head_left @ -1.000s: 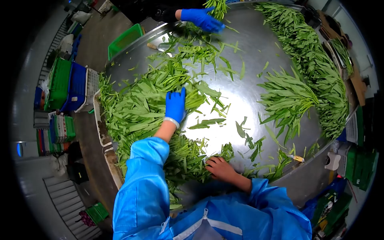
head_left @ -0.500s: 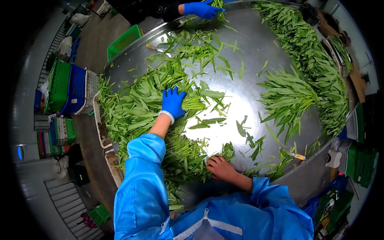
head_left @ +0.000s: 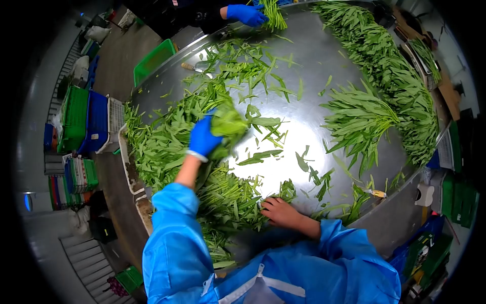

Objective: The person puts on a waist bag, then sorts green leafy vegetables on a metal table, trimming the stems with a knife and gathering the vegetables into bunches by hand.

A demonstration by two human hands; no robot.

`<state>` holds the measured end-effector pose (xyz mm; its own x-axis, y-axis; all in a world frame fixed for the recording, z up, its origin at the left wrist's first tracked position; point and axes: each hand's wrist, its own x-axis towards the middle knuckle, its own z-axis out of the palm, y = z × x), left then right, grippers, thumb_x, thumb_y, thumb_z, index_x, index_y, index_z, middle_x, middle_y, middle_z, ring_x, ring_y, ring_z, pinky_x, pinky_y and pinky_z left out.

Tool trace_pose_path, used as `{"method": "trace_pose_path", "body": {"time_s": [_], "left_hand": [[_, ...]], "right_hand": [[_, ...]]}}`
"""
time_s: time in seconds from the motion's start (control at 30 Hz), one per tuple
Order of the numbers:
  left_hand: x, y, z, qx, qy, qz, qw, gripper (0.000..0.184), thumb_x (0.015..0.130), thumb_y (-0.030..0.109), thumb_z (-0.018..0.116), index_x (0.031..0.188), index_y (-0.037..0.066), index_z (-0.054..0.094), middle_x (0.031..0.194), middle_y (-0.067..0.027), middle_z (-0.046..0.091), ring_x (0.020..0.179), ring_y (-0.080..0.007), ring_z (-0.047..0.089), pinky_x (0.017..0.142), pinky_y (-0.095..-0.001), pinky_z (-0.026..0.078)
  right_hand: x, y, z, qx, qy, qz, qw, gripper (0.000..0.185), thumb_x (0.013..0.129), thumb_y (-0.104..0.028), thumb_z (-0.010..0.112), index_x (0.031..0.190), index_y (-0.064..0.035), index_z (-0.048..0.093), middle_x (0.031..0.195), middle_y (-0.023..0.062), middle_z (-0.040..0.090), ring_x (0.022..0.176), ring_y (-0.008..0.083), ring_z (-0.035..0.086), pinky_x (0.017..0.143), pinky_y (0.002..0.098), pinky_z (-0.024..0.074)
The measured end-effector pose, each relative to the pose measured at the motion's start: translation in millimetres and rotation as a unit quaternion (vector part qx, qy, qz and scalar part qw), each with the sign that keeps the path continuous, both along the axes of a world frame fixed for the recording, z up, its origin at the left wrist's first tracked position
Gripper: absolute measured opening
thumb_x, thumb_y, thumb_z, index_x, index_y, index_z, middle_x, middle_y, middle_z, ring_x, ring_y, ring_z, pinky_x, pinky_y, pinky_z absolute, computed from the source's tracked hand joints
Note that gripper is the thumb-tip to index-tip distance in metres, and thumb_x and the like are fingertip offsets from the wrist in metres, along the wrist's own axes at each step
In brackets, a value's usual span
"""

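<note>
My left hand (head_left: 205, 136), in a blue glove, is closed round a bunch of leafy green stems (head_left: 229, 121) that is blurred by motion. It is over the large heap of greens (head_left: 162, 142) on the left of the metal table (head_left: 304, 76). My bare right hand (head_left: 278, 212) rests near the table's front edge, against the cut stems (head_left: 228, 190) of the near pile. Its fingertips are bent at the leaves, and anything under them is hidden. Loose leaves (head_left: 260, 157) lie between the heap and the bare metal.
Across the table a co-worker's blue-gloved hand (head_left: 248, 15) holds stems (head_left: 273, 15). A knife (head_left: 190, 67) lies near the far left edge. A fanned bunch (head_left: 362, 121) and a long row of greens (head_left: 390, 76) lie right, a yellow-handled tool (head_left: 377, 193) near the front. Crates (head_left: 92, 121) stand left.
My left hand has moved left and closed on a bunch, which is now lifted and blurred. My right hand has stayed put. The co-worker's hand has shifted slightly.
</note>
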<state>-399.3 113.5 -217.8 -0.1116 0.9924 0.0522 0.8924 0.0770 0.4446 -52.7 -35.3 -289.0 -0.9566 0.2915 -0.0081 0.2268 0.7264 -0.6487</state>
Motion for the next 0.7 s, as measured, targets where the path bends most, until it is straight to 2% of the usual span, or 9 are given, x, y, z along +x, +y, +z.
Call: {"method": "trace_pose_path", "body": {"time_s": [0.07, 0.13, 0.17, 0.2, 0.4, 0.47, 0.53, 0.57, 0.7], "left_hand": [[-21.9, -15.4, 58.8, 0.123, -0.225, 0.006, 0.966, 0.074, 0.064, 0.008, 0.073, 0.134, 0.005, 0.048, 0.113, -0.0170, 0.064, 0.095, -0.0278, 0.064, 0.079, -0.0402, 0.053], [-75.8, -52.8, 104.4, 0.105, -0.348, 0.045, 0.931, 0.071, 0.068, 0.002, 0.071, 0.135, 0.003, 0.047, 0.121, -0.0142, 0.060, 0.102, -0.0239, 0.061, 0.077, -0.0341, 0.055], [-78.1, -66.0, 128.4, 0.154, -0.502, 0.118, 0.843, 0.059, 0.079, 0.004, 0.068, 0.134, 0.003, 0.047, 0.120, -0.0135, 0.060, 0.108, -0.0244, 0.060, 0.085, -0.0363, 0.054], [-68.7, -82.0, 155.7, 0.200, -0.448, 0.103, 0.866, 0.046, 0.087, 0.007, 0.064, 0.131, 0.003, 0.050, 0.120, -0.0120, 0.061, 0.112, -0.0263, 0.058, 0.095, -0.0412, 0.049], [0.1, -157.0, 222.8, 0.271, -0.512, 0.013, 0.815, 0.052, 0.081, 0.013, 0.072, 0.128, 0.004, 0.052, 0.116, -0.0103, 0.061, 0.112, -0.0280, 0.058, 0.101, -0.0445, 0.045], [29.0, -174.1, 217.5, 0.260, -0.555, -0.006, 0.790, 0.054, 0.079, 0.015, 0.075, 0.127, 0.004, 0.052, 0.114, -0.0098, 0.061, 0.111, -0.0285, 0.058, 0.102, -0.0457, 0.044], [56.9, -185.3, 207.1, 0.246, -0.595, -0.018, 0.765, 0.057, 0.077, 0.017, 0.078, 0.126, 0.005, 0.053, 0.113, -0.0092, 0.061, 0.111, -0.0290, 0.058, 0.104, -0.0468, 0.043], [68.3, -189.3, 199.7, 0.237, -0.613, -0.021, 0.753, 0.058, 0.076, 0.018, 0.079, 0.126, 0.005, 0.053, 0.112, -0.0089, 0.061, 0.111, -0.0293, 0.058, 0.105, -0.0474, 0.042], [73.0, -210.6, 143.3, 0.202, -0.644, -0.033, 0.737, 0.044, 0.084, 0.022, 0.072, 0.122, 0.004, 0.056, 0.111, -0.0103, 0.062, 0.109, -0.0287, 0.058, 0.105, -0.0483, 0.042]], "right_hand": [[5.4, 1.5, 11.3, -0.002, 0.013, 0.005, 1.000, 0.047, 0.071, -0.019, 0.073, 0.114, -0.0074, 0.057, 0.129, 0.0109, 0.051, 0.122, 0.0294, 0.044, 0.097, 0.0427, 0.0394], [5.1, 5.5, 30.6, 0.009, 0.021, -0.029, 0.999, 0.051, 0.074, -0.021, 0.072, 0.119, -0.0065, 0.056, 0.132, 0.0119, 0.049, 0.124, 0.0299, 0.043, 0.099, 0.0440, 0.0380], [4.3, 8.6, 44.1, 0.015, 0.025, -0.044, 0.999, 0.052, 0.076, -0.022, 0.072, 0.122, -0.0061, 0.055, 0.134, 0.0124, 0.048, 0.126, 0.0302, 0.042, 0.101, 0.0446, 0.0374], [1.7, 13.5, 60.9, 0.014, 0.060, -0.095, 0.994, 0.054, 0.077, -0.023, 0.072, 0.124, -0.0053, 0.054, 0.134, 0.0131, 0.049, 0.125, 0.0308, 0.042, 0.102, 0.0447, 0.0370], [-31.5, 50.1, 196.9, -0.104, 0.317, -0.238, 0.912, 0.050, 0.086, -0.030, 0.068, 0.124, -0.0001, 0.055, 0.124, 0.0182, 0.056, 0.115, 0.0355, 0.049, 0.099, 0.0428, 0.0405], [-47.6, 48.9, 207.0, -0.176, 0.314, -0.235, 0.903, 0.043, 0.092, -0.032, 0.064, 0.117, 0.0015, 0.060, 0.115, 0.0158, 0.061, 0.104, 0.0265, 0.055, 0.090, 0.0371, 0.0446], [-59.2, 39.2, 198.0, -0.455, 0.246, -0.235, 0.823, 0.039, 0.096, -0.034, 0.059, 0.112, 0.0020, 0.063, 0.097, 0.0087, 0.065, 0.087, 0.0164, 0.057, 0.078, 0.0303, 0.0461], [-58.1, 33.3, 200.8, -0.474, 0.243, -0.249, 0.809, 0.030, 0.097, -0.030, 0.057, 0.103, -0.0010, 0.065, 0.092, 0.0028, 0.066, 0.086, 0.0100, 0.057, 0.079, 0.0264, 0.0451], [-15.5, 25.6, 219.4, -0.436, 0.370, -0.335, 0.749, 0.024, 0.099, -0.025, 0.053, 0.092, -0.0048, 0.064, 0.084, 0.0019, 0.064, 0.070, 0.0068, 0.054, 0.062, 0.0207, 0.0422]]}}
